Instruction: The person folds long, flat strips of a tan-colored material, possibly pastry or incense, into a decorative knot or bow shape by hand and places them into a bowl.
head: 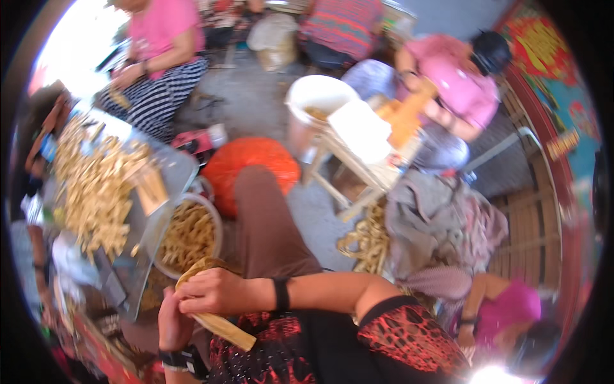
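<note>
A folded pale yellow strip, its material unclear, [225,331] passes through both hands near my lap, its flat end pointing down to the right. My right hand [208,292] grips the strip from above, with the folded part showing over the knuckles. My left hand [173,319] is below and to the left, closed against the strip and the right fingers; part of it is hidden. Just above the hands stands a round tub [218,228] full of short yellowish twisted pieces [187,235].
A glass-topped table [184,165] at the left bears a heap of yellow strips [100,192]. Ahead are a red-orange sack [259,153], a white bucket [295,103] and a wooden stool [355,211]. Several people sit around; grey cloth [431,216] lies at the right.
</note>
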Demonstrator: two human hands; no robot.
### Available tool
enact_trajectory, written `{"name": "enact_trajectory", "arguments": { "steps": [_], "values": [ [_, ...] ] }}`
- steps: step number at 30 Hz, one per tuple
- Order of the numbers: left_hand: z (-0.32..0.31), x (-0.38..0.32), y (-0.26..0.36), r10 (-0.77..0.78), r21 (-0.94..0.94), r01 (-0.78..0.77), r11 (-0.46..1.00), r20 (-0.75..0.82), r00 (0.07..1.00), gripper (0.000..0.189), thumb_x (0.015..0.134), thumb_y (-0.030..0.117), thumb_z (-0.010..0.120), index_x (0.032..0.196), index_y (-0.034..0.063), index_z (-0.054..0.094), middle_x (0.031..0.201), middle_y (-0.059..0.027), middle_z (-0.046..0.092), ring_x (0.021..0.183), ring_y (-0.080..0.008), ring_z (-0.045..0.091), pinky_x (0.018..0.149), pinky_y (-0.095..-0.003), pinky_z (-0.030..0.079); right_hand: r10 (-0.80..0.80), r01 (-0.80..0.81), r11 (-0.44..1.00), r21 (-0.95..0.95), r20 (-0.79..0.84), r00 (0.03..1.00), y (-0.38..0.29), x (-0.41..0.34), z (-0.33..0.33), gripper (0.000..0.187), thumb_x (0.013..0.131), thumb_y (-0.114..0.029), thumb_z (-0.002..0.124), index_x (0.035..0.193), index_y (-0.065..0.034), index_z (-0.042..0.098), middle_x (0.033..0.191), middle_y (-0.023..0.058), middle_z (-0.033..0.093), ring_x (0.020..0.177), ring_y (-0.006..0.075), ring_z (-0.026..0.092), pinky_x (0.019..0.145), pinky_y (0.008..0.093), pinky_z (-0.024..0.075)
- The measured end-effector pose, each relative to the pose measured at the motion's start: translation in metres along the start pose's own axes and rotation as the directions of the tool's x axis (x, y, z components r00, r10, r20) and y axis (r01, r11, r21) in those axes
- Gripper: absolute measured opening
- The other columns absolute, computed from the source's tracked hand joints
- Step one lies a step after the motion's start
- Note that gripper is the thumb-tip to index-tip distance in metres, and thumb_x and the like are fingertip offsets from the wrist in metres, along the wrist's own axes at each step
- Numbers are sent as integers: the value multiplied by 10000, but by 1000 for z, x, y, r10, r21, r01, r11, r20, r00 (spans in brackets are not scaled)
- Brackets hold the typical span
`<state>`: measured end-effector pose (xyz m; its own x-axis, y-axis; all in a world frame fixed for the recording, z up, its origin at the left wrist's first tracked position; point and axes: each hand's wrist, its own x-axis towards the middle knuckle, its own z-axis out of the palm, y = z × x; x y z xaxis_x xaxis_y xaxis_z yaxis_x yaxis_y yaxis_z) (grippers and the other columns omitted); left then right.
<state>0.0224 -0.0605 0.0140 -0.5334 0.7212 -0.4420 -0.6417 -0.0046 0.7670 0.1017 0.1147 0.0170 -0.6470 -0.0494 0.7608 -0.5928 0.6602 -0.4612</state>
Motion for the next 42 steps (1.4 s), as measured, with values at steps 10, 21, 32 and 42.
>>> {"name": "enact_trajectory", "arguments": {
  "steps": [10,21,32,42],
  "values": [
    [-1,-3,18,192,-172,-216,961,-144,971,157,965,201,552,946,45,559,698,2,531,671,-166,587,815,-408,533,298,-329,856,398,141,944,-4,-7,-3,144,787,-56,719,921,-20,677,859,99,645,780,211,655,684,291,525],
    [17,-16,63,316,403,-249,881,-109,943,188,976,203,548,950,28,611,732,-8,596,556,-84,553,530,-215,471,449,-366,809,460,-82,890,15,26,5,107,857,45,601,943,-14,625,985,84,639,839,142,604,773,273,502],
    [-2,1,40,153,80,-143,986,-133,979,172,967,196,554,991,27,580,815,-40,613,715,-118,613,630,-272,548,290,-321,837,443,137,947,-8,13,14,238,772,24,714,1002,7,660,856,118,678,714,205,664,666,300,545],
    [10,-29,30,438,995,29,-99,17,899,116,736,125,649,786,43,584,745,-129,608,709,-350,604,625,-421,487,380,-441,729,523,226,897,20,32,54,164,974,-79,493,1000,19,621,882,55,643,877,150,609,822,271,461]
  ]
}}
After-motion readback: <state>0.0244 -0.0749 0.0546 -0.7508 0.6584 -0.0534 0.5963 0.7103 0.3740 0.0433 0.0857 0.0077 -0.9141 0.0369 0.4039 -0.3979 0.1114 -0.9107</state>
